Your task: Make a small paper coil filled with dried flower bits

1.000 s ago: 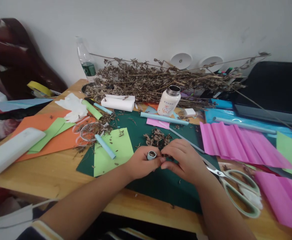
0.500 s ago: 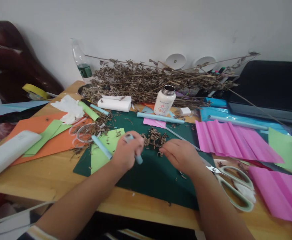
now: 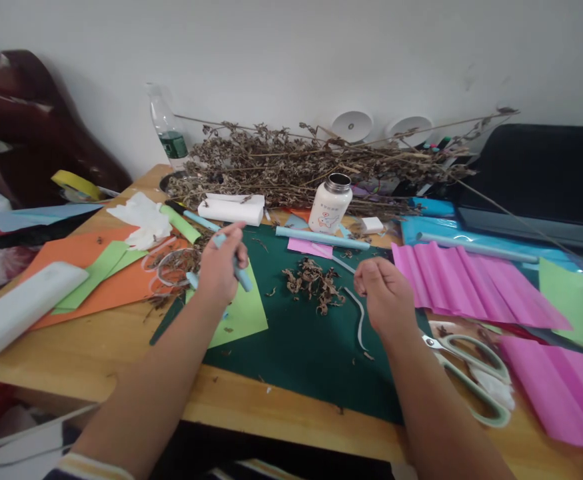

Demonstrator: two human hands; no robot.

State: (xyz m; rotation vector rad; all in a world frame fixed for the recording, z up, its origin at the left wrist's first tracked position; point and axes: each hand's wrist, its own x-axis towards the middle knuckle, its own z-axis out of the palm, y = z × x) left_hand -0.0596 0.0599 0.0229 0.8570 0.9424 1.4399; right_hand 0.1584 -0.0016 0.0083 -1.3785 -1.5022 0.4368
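Note:
My left hand (image 3: 222, 267) is closed around a light blue rolled paper tube (image 3: 242, 278), above a light green paper sheet (image 3: 244, 313). My right hand (image 3: 387, 293) is raised, fingers curled together; whatever they pinch, if anything, is hidden. Between the hands, a small heap of dried brown leaves (image 3: 314, 283) lies on the dark green cutting mat (image 3: 291, 360). Beside the right hand curls a thin whitish strip (image 3: 361, 321). Another light blue tube (image 3: 321, 238) lies behind the heap, over a pink paper piece (image 3: 310, 249).
Scissors (image 3: 464, 367) lie at the right, by pink crepe paper (image 3: 476, 287). An uncapped white bottle (image 3: 330, 205) stands behind the mat, before a long bundle of dried stalks (image 3: 281, 157). Clear tape rings (image 3: 171, 270) and orange paper (image 3: 81, 260) are at the left.
My left hand has moved left and away from the leaves with the blue tube. The right hand has shifted right, off the heap, and its fingers have curled. The leaf heap is now uncovered.

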